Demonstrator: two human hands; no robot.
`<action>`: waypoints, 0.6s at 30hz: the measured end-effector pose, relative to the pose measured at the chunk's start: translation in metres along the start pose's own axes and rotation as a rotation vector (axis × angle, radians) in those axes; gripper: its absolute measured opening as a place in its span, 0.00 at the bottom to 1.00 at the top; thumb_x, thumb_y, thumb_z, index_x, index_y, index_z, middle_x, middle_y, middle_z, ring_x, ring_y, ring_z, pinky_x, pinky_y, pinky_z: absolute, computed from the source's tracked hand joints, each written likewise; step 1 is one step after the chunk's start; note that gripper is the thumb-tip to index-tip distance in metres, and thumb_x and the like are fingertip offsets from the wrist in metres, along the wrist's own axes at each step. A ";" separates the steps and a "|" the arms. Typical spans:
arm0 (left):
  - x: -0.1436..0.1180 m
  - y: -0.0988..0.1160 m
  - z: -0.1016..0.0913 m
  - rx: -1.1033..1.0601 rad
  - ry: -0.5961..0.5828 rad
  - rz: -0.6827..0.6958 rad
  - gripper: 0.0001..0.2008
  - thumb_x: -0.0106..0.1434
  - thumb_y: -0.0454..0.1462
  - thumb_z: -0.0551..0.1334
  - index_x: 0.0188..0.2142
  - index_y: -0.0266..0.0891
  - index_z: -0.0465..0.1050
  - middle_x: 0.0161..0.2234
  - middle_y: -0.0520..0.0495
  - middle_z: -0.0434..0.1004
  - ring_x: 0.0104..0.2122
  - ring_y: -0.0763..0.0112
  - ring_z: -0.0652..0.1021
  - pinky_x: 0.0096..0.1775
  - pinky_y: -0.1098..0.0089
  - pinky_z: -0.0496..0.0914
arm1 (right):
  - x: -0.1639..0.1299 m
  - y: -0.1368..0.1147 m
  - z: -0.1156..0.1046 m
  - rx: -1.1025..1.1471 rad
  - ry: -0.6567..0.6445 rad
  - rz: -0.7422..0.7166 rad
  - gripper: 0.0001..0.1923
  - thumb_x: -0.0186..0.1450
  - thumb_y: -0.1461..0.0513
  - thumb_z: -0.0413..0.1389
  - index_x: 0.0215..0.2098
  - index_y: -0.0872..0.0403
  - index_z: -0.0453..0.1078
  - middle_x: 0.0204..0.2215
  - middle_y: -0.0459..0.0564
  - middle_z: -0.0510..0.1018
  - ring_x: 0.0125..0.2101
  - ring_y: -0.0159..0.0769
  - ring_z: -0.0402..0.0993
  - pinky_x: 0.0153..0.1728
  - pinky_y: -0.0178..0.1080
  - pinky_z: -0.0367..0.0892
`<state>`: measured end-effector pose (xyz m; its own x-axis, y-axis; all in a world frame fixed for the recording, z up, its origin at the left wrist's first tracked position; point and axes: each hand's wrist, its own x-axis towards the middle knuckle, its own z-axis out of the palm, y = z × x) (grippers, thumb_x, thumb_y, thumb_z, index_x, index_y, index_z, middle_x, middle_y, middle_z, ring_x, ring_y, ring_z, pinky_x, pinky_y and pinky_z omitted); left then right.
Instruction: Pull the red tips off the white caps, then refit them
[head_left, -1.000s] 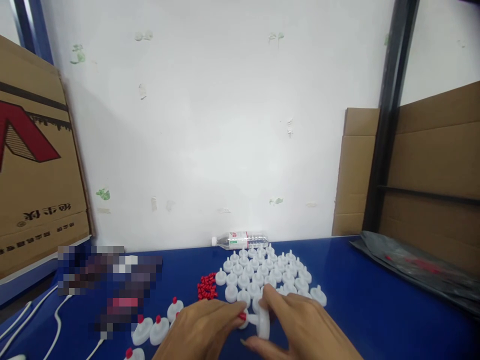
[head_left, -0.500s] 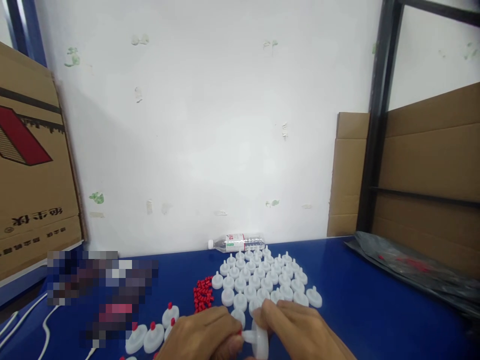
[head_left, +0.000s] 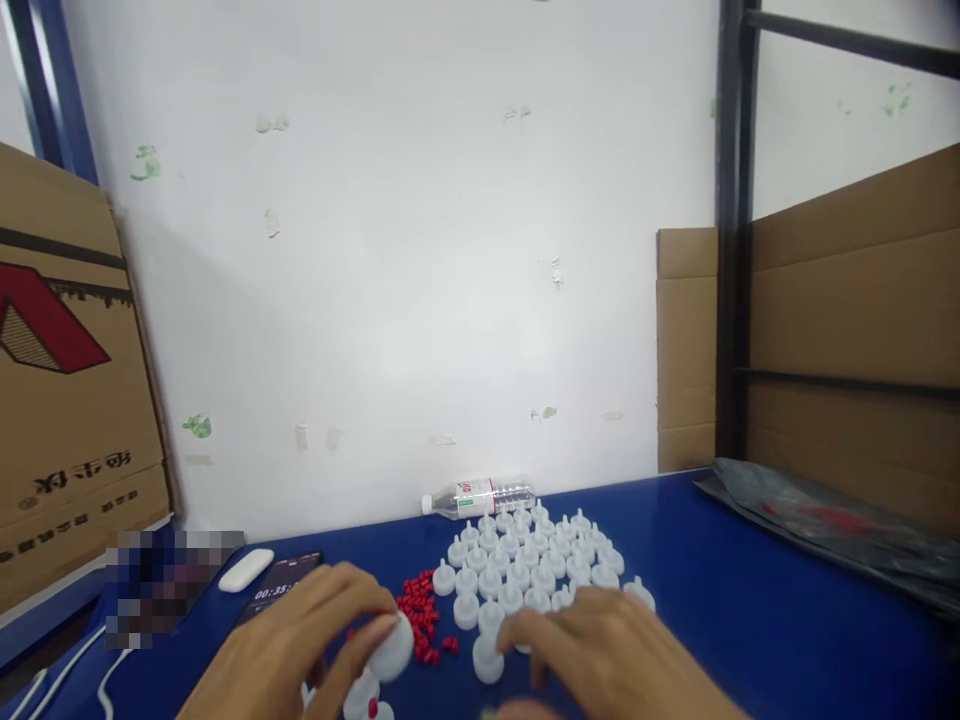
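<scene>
My left hand [head_left: 300,640] pinches a round white plastic nozzle cap [head_left: 392,648] at its rim, between thumb and fingers, at the lower left. White caps with red tips [head_left: 363,692] lie just below it, partly hidden by that hand. At the lower right my right hand [head_left: 600,650] is open, thumb and fingers apart. Its index fingertip is beside a white nozzle cap [head_left: 488,660] at the near edge of the group; whether it touches cannot be made out. Many similar white caps [head_left: 519,572] stand nozzle up beyond. Small red tips [head_left: 418,605] lie in a pile between the hands.
A clear plastic bottle [head_left: 476,498] lies against the white wall. On the left are a phone [head_left: 281,580], a white case [head_left: 246,570], white cables [head_left: 105,680] and a large cardboard box [head_left: 67,400]. A grey plastic bag [head_left: 810,520] lies along the right side.
My hands have moved apart. The left has gone left with a white cap; the right has let go and opened near another cap. A few red tips now lie apart from the pile.
</scene>
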<state>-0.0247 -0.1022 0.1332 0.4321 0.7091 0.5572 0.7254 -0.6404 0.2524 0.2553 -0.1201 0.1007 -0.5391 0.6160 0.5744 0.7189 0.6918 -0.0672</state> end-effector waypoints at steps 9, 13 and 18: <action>0.057 -0.090 0.019 0.276 -0.326 -0.342 0.17 0.67 0.46 0.55 0.33 0.43 0.79 0.34 0.45 0.82 0.35 0.57 0.80 0.36 0.65 0.65 | 0.009 0.093 -0.014 -0.175 -0.101 0.303 0.24 0.78 0.51 0.43 0.30 0.51 0.71 0.17 0.45 0.74 0.21 0.38 0.71 0.25 0.37 0.48; 0.042 -0.117 0.034 0.294 -0.386 -0.368 0.15 0.65 0.46 0.55 0.32 0.43 0.77 0.34 0.46 0.82 0.34 0.57 0.80 0.34 0.65 0.64 | 0.000 0.111 0.002 -0.172 -0.151 0.338 0.21 0.77 0.51 0.47 0.33 0.51 0.75 0.21 0.47 0.78 0.25 0.42 0.75 0.26 0.37 0.47; 0.036 -0.119 0.035 0.314 -0.441 -0.408 0.15 0.63 0.49 0.56 0.32 0.43 0.76 0.36 0.44 0.81 0.35 0.56 0.79 0.35 0.63 0.65 | -0.003 0.104 -0.001 -0.071 -0.211 0.297 0.20 0.75 0.48 0.50 0.34 0.49 0.77 0.24 0.44 0.82 0.25 0.37 0.76 0.27 0.35 0.53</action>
<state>-0.0767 0.0098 0.0958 0.2208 0.9725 0.0747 0.9691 -0.2274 0.0953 0.3317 -0.0499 0.0927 -0.3758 0.8551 0.3572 0.8821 0.4482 -0.1450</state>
